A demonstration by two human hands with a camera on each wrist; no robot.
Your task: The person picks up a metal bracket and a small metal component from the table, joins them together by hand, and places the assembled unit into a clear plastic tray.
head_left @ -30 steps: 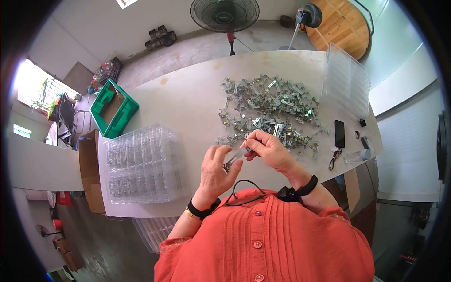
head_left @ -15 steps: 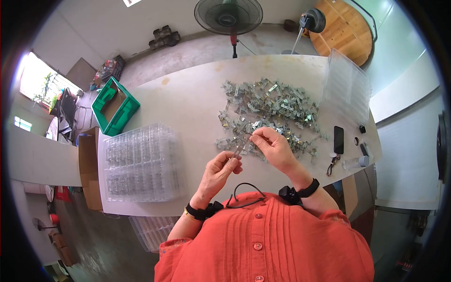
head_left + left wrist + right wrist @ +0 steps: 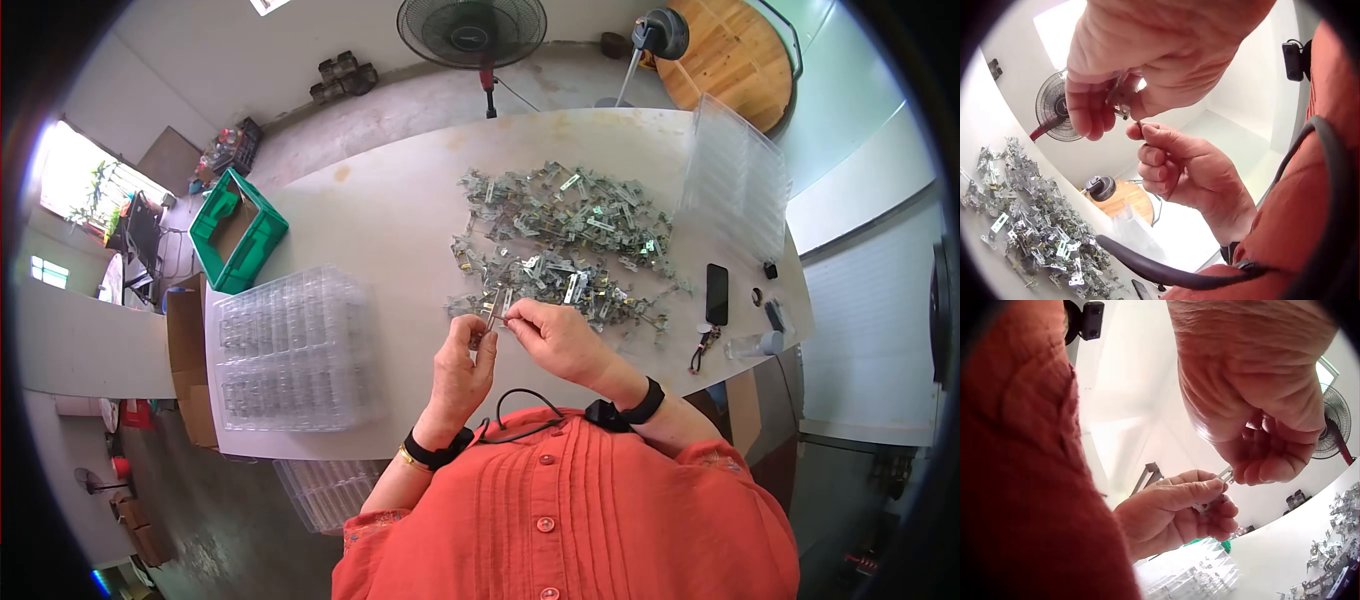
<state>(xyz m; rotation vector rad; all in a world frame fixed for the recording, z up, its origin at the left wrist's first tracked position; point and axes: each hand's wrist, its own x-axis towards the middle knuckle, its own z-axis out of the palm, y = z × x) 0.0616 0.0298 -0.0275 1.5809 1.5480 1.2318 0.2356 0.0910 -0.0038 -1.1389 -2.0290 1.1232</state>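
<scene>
- The table (image 3: 400, 210) carries all the work; both hands are over its near edge.
- At 9 o'clock from the hands lies a stack of clear trays (image 3: 295, 350). Its pockets seem to hold parts, so some sorting looks done.
- At 2 o'clock is a second tray stack (image 3: 735, 175).
- From 12 to 1 o'clock spreads a big loose pile of metal brackets (image 3: 560, 225), so I judge most remains.
- The left hand (image 3: 462, 372) has its fingers curled round one bracket's lower end.
- The right hand (image 3: 555, 338) pinches the top of it.
- That single bracket (image 3: 492, 308) is held between the hands, above the table.
</scene>
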